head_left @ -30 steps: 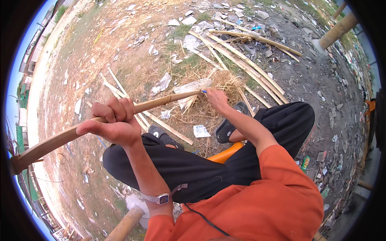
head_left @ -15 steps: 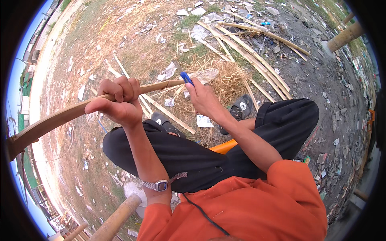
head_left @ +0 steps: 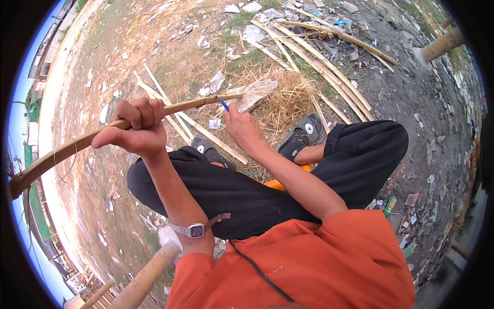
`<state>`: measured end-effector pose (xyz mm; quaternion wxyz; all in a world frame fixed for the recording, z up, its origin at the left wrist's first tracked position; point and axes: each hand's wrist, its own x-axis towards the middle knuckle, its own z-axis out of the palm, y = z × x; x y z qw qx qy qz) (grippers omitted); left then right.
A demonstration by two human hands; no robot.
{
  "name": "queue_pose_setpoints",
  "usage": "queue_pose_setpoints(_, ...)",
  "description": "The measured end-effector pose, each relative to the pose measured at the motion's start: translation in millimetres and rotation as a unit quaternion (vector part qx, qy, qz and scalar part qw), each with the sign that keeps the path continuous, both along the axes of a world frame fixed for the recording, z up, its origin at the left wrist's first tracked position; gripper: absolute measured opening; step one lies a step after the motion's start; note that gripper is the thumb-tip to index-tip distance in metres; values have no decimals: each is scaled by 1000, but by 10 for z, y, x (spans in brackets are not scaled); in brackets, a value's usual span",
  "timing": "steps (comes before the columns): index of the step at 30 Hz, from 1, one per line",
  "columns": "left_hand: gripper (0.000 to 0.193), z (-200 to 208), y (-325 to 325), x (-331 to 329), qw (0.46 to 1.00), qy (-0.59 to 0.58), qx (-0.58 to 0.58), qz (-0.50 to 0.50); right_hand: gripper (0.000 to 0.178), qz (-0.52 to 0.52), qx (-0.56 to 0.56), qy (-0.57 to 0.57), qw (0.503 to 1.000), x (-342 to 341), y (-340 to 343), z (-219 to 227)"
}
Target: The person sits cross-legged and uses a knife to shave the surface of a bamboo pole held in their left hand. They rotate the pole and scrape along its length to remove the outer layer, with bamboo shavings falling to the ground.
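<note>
A long bamboo strip (head_left: 190, 104) runs from the far left rim of the view to a tip above the ground in the middle. My left hand (head_left: 136, 126) wraps its fingers over the strip, with the thumb stretched along the near side. In my right hand (head_left: 242, 129) is a blue-handled knife (head_left: 224, 105), closed in the fingers. Its upper end meets the strip a little short of the tip. The blade itself is too small to make out.
Beyond my feet lies a heap of bamboo shavings (head_left: 293, 95). Several split bamboo strips (head_left: 329, 77) lie on the ground at the upper right, more at left. A bamboo post (head_left: 442, 45) stands far right, a bamboo pole (head_left: 146, 275) lower left. An orange seat (head_left: 275, 184) shows between my legs.
My left hand has shifted left and slightly down with the strip, baring more of its tip. The knife has moved left along the strip and tilted the other way.
</note>
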<state>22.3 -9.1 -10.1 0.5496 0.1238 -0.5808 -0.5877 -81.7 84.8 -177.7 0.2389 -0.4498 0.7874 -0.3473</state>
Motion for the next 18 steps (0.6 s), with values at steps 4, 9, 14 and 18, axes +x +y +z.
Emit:
queue_pose_setpoints(4,68,18,-52,18,999,9,14,44,20,-5,-22,25,999,-3,-123,-128)
queue_pose_setpoints(9,68,43,-58,-55,999,0,8,38,21,-65,128,11,990,-204,-177,-874)
queue_pose_setpoints(14,67,25,76,-21,999,0,-38,-20,33,-46,254,-24,966,-457,391,-1386)
queue_pose_setpoints(18,67,65,-9,-76,998,-13,-47,-25,26,-51,147,-67,985,-623,322,-813)
